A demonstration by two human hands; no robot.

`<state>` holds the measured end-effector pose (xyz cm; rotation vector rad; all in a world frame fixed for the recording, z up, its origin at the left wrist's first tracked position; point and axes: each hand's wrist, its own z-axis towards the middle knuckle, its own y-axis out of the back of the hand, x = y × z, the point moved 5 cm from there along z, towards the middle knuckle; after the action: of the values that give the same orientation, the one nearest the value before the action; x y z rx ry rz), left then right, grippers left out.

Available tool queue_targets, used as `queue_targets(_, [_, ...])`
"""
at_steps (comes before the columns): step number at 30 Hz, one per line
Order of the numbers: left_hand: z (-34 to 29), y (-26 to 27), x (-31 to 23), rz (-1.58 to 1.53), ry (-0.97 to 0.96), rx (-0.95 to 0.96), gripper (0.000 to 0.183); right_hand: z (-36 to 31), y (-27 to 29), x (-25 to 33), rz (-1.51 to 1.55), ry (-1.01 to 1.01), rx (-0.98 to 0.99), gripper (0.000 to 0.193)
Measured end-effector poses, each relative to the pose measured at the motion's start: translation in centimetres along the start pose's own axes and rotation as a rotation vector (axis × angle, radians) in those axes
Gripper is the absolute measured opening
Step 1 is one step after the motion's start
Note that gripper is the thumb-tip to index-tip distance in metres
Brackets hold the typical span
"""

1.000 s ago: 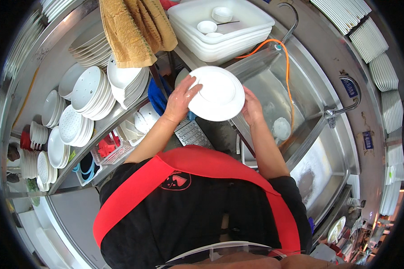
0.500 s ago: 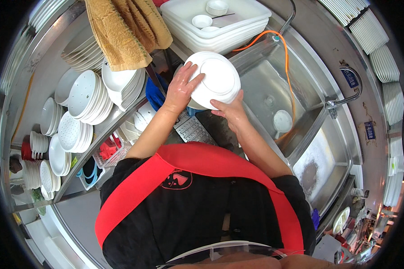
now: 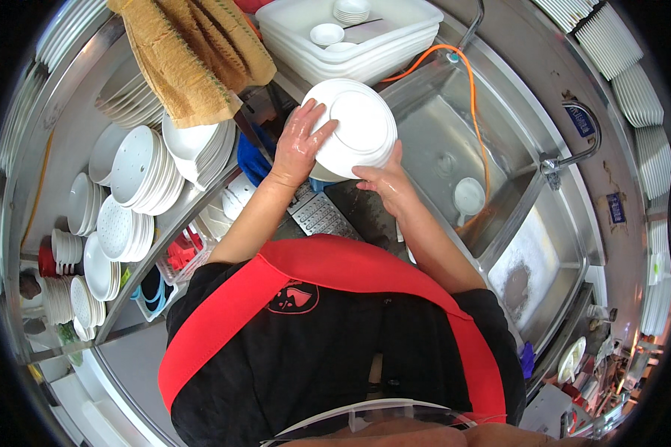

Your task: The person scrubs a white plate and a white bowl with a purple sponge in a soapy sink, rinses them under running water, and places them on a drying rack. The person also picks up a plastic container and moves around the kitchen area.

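Between my hands is a small stack of round white plates [image 3: 356,128], held over the gap beside the sink. The top plate shows its underside, with a raised foot ring; further rims peek out below it. My left hand [image 3: 298,145] grips the left side, wet fingers laid over the ring and rim. At the lower right edge my right hand [image 3: 386,179] pinches the rim, thumb towards me. The fingers underneath are hidden.
A steel sink [image 3: 425,123] at right holds a white ladle-shaped strainer [image 3: 468,200] and an orange hose [image 3: 476,97]. White tubs [image 3: 350,56] stand ahead. On the left, a metal shelf [image 3: 175,223] carries several plate stacks [image 3: 138,167] under a tan towel [image 3: 194,67].
Both hands still hold the plates, which have turned or tilted only slightly. The whole surroundings have shifted a little in view as the head moved.
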<state>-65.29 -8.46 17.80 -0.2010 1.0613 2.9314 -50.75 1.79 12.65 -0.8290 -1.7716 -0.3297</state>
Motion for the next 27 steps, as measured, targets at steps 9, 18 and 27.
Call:
queue_targets(9, [0.8,-1.2,-1.2,-0.032,0.007,0.012,0.035,0.7,2.0,-0.6,0.062,0.037,-0.024,0.11])
queue_targets(18, [2.6,-3.2,-2.8,-0.066,0.003,0.029,0.037,0.8,4.7,-0.3,0.168,0.114,-0.069,0.1])
queue_targets(27, [4.9,-3.6,-2.5,-0.095,0.031,-0.057,0.037,0.8,12.3,1.1,0.192,0.108,-0.077,0.047])
